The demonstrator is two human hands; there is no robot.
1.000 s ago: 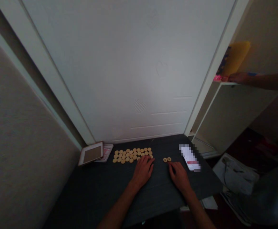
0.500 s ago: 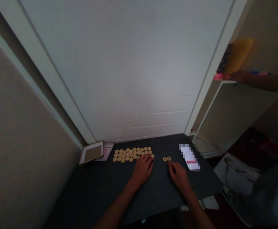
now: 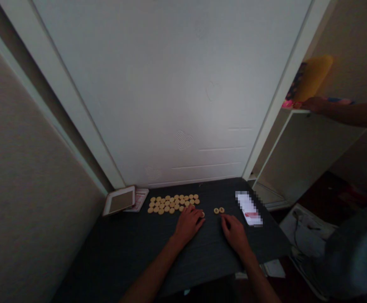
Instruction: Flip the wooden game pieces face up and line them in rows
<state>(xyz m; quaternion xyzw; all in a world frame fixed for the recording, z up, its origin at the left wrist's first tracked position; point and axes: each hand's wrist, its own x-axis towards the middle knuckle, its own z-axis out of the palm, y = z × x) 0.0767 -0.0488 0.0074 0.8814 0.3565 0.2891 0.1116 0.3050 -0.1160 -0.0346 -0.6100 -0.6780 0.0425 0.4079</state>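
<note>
If it slides sideways, the left hand [image 3: 188,223], pinching or merely touching a lone disc [image 3: 203,214] (I cannot tell), could skew the disc rows [image 3: 172,205] on the left, while the relaxed, seemingly empty right hand [image 3: 234,232] could bump the marked pair [image 3: 216,211] just beyond it.

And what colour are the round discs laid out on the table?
The round discs are a pale yellowish tan; the head view shows them.
</note>
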